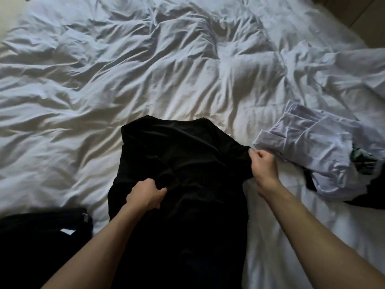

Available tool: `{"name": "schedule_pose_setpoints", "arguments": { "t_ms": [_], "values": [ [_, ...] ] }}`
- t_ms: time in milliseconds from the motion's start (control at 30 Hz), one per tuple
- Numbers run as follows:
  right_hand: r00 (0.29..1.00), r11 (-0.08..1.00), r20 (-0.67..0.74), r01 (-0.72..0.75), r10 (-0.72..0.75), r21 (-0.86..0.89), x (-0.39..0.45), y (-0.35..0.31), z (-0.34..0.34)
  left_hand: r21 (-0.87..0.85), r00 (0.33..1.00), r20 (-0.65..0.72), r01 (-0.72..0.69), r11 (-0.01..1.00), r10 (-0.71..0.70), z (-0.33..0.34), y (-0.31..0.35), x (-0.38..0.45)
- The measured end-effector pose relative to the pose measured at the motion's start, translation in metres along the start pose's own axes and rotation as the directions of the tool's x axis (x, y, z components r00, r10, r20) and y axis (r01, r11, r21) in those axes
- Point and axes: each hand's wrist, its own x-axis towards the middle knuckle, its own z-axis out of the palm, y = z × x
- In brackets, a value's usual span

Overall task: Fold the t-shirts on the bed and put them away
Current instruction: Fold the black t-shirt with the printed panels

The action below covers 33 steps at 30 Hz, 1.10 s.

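Black t-shirt (183, 163) spread on bed (104, 90), both hands engaged.
Garment lies lengthwise, away from the person, collar end far; left hand (145, 195) grips a bunch of cloth near its middle; right hand (263, 163) pinches its right edge, probably the sleeve; judged mid-fold, right hand better placed to carry the edge inward; white garment (312, 151) crumpled just right; dark clothing (41, 236) lower left.

A black t-shirt (183, 163) lies spread and wrinkled on the near part of the bed. A white t-shirt (308, 147), crumpled, lies to its right, near but apart.
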Motion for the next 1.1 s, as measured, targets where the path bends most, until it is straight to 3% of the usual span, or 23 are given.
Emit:
{"name": "schedule_pose_setpoints", "arguments": {
  "t_ms": [67, 100, 133, 167, 200, 233, 267, 333, 400, 467, 533, 633, 700, 733, 800, 867, 933, 1033, 1100],
  "values": [
    [0.999, 1.000, 0.051, -0.014, 0.015, -0.028, -0.018, -0.015, 0.022, -0.040, 0.998, 0.008, -0.054, 0.998, 0.055, 0.001, 0.005, 0.001],
    [0.980, 0.996, 0.198, -0.005, 0.024, -0.094, -0.029, -0.020, 0.033, -0.089, 0.996, -0.021, -0.087, 0.992, 0.085, 0.002, 0.007, 0.002],
    [0.916, 0.987, 0.395, -0.014, 0.076, -0.160, -0.041, -0.022, 0.042, -0.170, 0.993, -0.049, -0.118, 0.978, 0.111, 0.002, 0.011, 0.002],
    [0.801, 0.972, 0.573, -0.043, 0.171, -0.229, -0.052, -0.022, 0.047, -0.284, 0.991, -0.047, -0.136, 0.949, 0.128, 0.003, 0.014, 0.004],
    [0.691, 0.951, 0.676, -0.053, 0.256, -0.305, -0.059, -0.021, 0.049, -0.411, 0.991, -0.011, -0.126, 0.903, 0.133, 0.003, 0.019, 0.006],
    [0.642, 0.929, 0.707, -0.024, 0.297, -0.369, -0.058, -0.015, 0.049, -0.526, 0.989, 0.050, -0.090, 0.846, 0.137, 0.006, 0.025, 0.009],
    [0.673, 0.910, 0.681, 0.028, 0.289, -0.414, -0.053, -0.009, 0.047, -0.609, 0.985, 0.104, -0.048, 0.792, 0.140, 0.007, 0.031, 0.009],
    [0.836, 0.864, 0.512, 0.100, 0.196, -0.493, -0.032, 0.003, 0.041, -0.641, 0.985, 0.112, -0.031, 0.767, 0.133, 0.015, 0.042, 0.013],
    [0.937, 0.860, 0.333, 0.080, 0.109, -0.505, -0.004, 0.013, 0.035, -0.435, 0.994, -0.041, -0.107, 0.894, 0.099, 0.026, 0.051, 0.017],
    [0.973, 0.897, 0.219, 0.031, 0.075, -0.442, 0.024, 0.020, 0.031, -0.148, 0.960, -0.255, -0.153, 0.977, 0.112, 0.035, 0.061, 0.017],
    [0.978, 0.934, 0.194, 0.000, 0.074, -0.358, 0.054, 0.024, 0.030, -0.078, 0.958, -0.233, -0.189, 0.979, 0.166, 0.041, 0.073, 0.023],
    [0.966, 0.909, 0.256, 0.120, -0.015, -0.399, 0.087, 0.023, 0.039, -0.201, 0.969, -0.071, -0.248, 0.948, 0.238, 0.047, 0.082, 0.034],
    [0.924, 0.858, 0.377, 0.250, -0.072, -0.448, 0.101, 0.019, 0.050, -0.369, 0.935, -0.013, -0.335, 0.867, 0.355, 0.050, 0.084, 0.035],
    [0.884, 0.836, 0.462, 0.301, -0.064, -0.459, 0.103, 0.016, 0.054, -0.534, 0.915, 0.015, -0.334, 0.777, 0.403, 0.048, 0.086, 0.028],
    [0.840, 0.829, 0.542, 0.311, -0.010, -0.465, 0.114, 0.020, 0.064, -0.836, 0.912, 0.069, -0.168, 0.523, 0.404, 0.045, 0.096, 0.014],
    [0.890, 0.906, 0.456, 0.179, 0.018, -0.384, 0.121, 0.030, 0.066, -0.938, 0.911, 0.036, -0.110, 0.328, 0.411, 0.044, 0.102, 0.000],
    [0.926, 0.966, 0.375, 0.063, 0.037, -0.252, 0.128, 0.041, 0.061, -0.896, 0.856, -0.055, -0.270, 0.353, 0.515, 0.046, 0.107, -0.011],
    [0.938, 0.977, 0.347, 0.087, -0.014, -0.196, 0.132, 0.054, 0.052, -0.754, 0.728, -0.040, -0.472, 0.457, 0.685, 0.050, 0.114, -0.028],
    [0.951, 0.972, 0.311, 0.082, -0.009, -0.222, 0.134, 0.054, 0.052, -0.690, 0.713, -0.009, -0.512, 0.511, 0.701, 0.055, 0.118, -0.032]
  ]
}}
